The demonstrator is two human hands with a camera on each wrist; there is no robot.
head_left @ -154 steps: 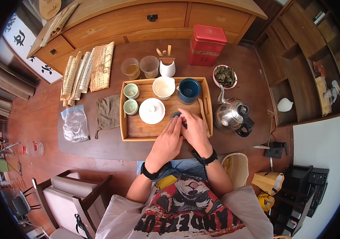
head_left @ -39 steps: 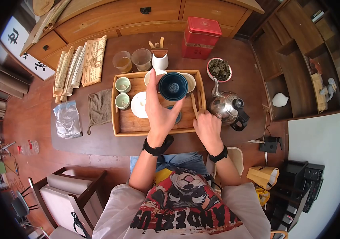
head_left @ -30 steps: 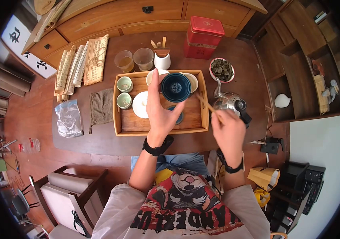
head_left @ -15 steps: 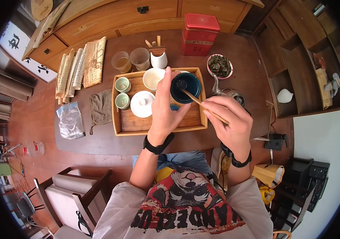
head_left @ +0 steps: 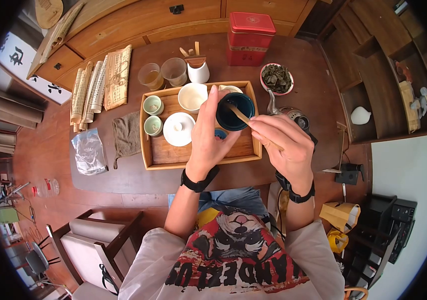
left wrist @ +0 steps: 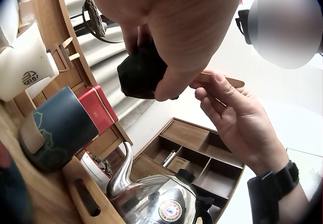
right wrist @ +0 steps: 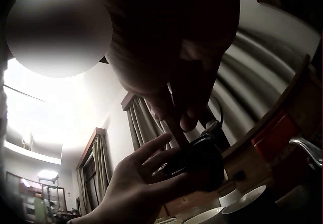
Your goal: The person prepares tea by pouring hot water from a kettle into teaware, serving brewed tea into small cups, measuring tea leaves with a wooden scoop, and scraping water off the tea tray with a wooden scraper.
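My left hand (head_left: 208, 132) holds up a dark blue infuser cup (head_left: 246, 111), thumb and fingers on opposite sides, its mouth tilted toward me. Between thumb and fingers, my right hand (head_left: 288, 150) pinches a slender wooden tea scoop (head_left: 273, 142), whose far end reaches inside the cup. The handle of the scoop (left wrist: 234, 82) sticks out past the right fingers in the left wrist view. Below the infuser cup stands a blue mug (left wrist: 65, 125) on the tray, its pale rim (head_left: 231, 89) peeking out in the head view. A round blue lid (head_left: 220, 134) lies partly hidden under the left hand.
The wooden tray (head_left: 173, 162) also bears a white lidded bowl (head_left: 178, 128), a white pitcher (head_left: 192, 96) and two green cups (head_left: 153, 105). Close to its right stands a steel kettle (left wrist: 151, 198). Behind are a bowl of tea leaves (head_left: 277, 78) and a red tin (head_left: 250, 40).
Both hands were together at the blue lid. The left now holds the infuser cup above the mug; the right has lifted the tea scoop from the tray's right side and put its end inside the cup.
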